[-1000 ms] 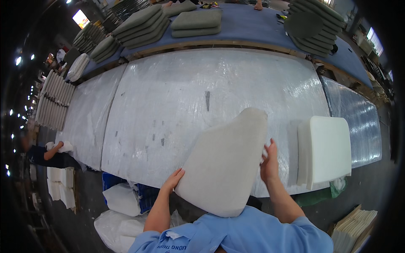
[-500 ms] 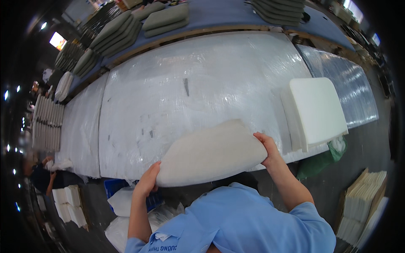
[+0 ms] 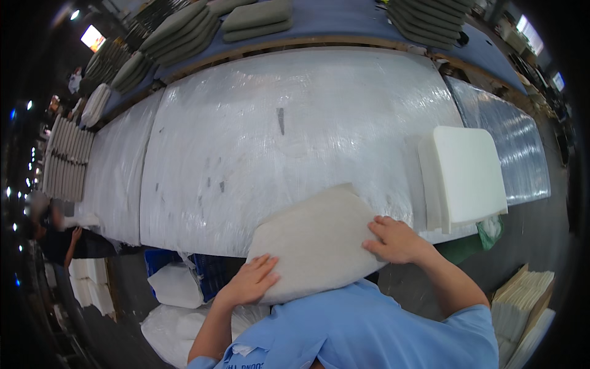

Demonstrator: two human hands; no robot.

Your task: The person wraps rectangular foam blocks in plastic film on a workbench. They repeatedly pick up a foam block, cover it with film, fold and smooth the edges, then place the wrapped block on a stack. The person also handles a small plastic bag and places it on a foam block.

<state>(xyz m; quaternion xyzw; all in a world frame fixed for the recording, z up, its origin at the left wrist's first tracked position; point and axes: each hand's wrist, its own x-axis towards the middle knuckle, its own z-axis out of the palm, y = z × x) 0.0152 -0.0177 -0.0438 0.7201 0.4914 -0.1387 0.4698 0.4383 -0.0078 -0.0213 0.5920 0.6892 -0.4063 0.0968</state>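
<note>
A beige fabric-covered seat cushion (image 3: 316,240) lies at the near edge of the wrapped table, its near side close to my shirt. On its left part my left hand (image 3: 251,281) rests with the fingers stretched out over the fabric. My right hand (image 3: 393,238) lies on the right edge, fingers spread and pointing left. Neither hand is wrapped round the cushion. To the right stands a stack of white foam pads (image 3: 468,175).
Plastic film covers the table (image 3: 203,135). Behind it, a blue table (image 3: 332,21) carries stacks of green-grey cushions (image 3: 424,21). A blue crate (image 3: 209,273) and white plastic bags (image 3: 178,329) sit at lower left. Another person (image 3: 67,240) works at far left.
The cushion has come nearer my body and lies flatter. My hands have moved from gripping its two ends to lying flat on top.
</note>
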